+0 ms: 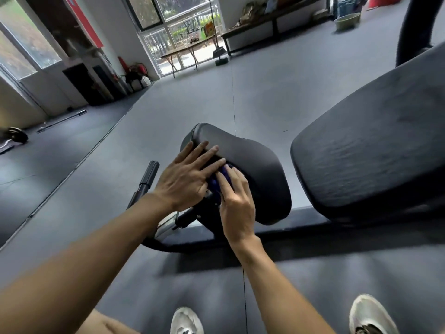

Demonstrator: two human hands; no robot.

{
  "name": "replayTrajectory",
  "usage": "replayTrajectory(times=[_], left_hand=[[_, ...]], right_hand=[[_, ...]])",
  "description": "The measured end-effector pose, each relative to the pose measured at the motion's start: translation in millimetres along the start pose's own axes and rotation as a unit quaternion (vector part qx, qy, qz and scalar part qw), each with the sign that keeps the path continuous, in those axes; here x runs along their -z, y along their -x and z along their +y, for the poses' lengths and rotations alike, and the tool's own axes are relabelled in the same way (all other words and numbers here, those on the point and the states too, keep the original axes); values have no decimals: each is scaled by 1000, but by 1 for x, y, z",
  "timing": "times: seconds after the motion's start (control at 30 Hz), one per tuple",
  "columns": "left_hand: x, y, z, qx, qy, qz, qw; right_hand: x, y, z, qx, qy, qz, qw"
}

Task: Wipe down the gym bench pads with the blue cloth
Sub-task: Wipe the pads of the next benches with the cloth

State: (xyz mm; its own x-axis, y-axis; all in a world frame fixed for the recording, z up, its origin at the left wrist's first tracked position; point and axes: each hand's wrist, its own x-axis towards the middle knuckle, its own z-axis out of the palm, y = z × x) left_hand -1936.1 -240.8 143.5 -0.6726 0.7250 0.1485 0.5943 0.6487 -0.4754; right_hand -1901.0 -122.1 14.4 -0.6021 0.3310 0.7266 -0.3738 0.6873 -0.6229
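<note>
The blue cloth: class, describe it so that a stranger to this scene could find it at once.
Start at the large black back pad on the right, then move left to the smaller black seat pad. At its near left edge the left hand and right hand meet. The blue cloth is bunched between them, the only vivid blue among black pads and grey floor.

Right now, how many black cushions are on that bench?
2. The small seat pad is in the middle, under both hands, with the blue cloth between them. The big back pad is to its right. More pads could be out of view.
</note>
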Motion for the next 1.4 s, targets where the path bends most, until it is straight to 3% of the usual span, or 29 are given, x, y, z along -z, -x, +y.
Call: replayTrajectory(times=[0.1, 0.3, 0.47, 0.67, 1.0, 1.17, 1.23, 1.4], left_hand=[[-7, -7, 18, -36, -22, -36, 998], [-30, -35, 73, -39, -56, -88, 994], [-32, -56, 89, -11, -68, -126, 990], [-34, -64, 93, 2, -71, -145, 987], [-45, -67, 92, -10, -86, -95, 992], [-46, -60, 78, -30, -84, -74, 993], [-43, -56, 71, -30, -83, -66, 994], [-38, -30, 46, 45, -97, -16, 994]], right_hand=[[27, 40, 39, -28, 21, 27, 999], [24, 68, 54, -198, 6, 86, 976], [15, 54, 37, -312, -4, 125, 942], [19, 2, 98, -482, -87, 117, 864], [20, 45, 46, -398, -98, 183, 893], [22, -8, 95, -493, -114, 108, 856], [22, -9, 91, -456, -77, 90, 882], [16, 31, 35, -249, -65, 84, 963]])
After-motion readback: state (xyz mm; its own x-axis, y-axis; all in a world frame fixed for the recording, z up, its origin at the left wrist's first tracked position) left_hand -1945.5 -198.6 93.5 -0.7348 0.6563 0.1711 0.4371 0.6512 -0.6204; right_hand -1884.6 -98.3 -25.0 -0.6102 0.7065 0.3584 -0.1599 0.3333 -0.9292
